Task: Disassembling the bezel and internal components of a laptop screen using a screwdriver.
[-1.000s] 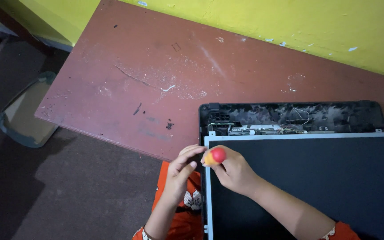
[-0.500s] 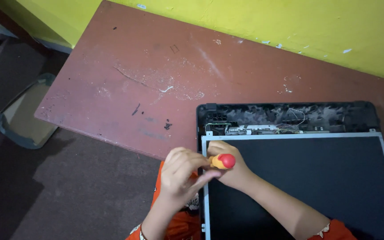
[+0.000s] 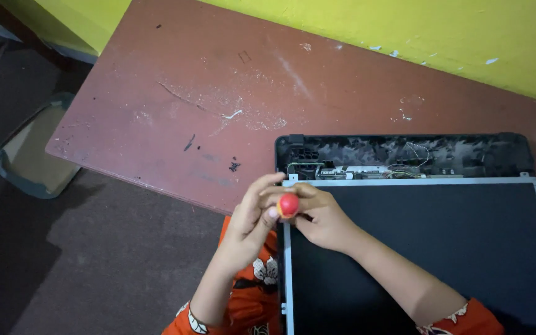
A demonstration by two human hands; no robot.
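Both hands, left hand (image 3: pixel 250 218) and right hand (image 3: pixel 321 216), grip a red-handled screwdriver (image 3: pixel 288 205) at the near-left corner of the dark flat screen panel (image 3: pixel 429 242), lying in its open black plastic casing (image 3: pixel 404 152).

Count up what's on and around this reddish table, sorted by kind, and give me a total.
Hands: 2, left hand and right hand
Red-handled screwdriver: 1
Opened laptop lid with screen panel: 1
Table: 1
Tray on the floor: 1
Total: 6
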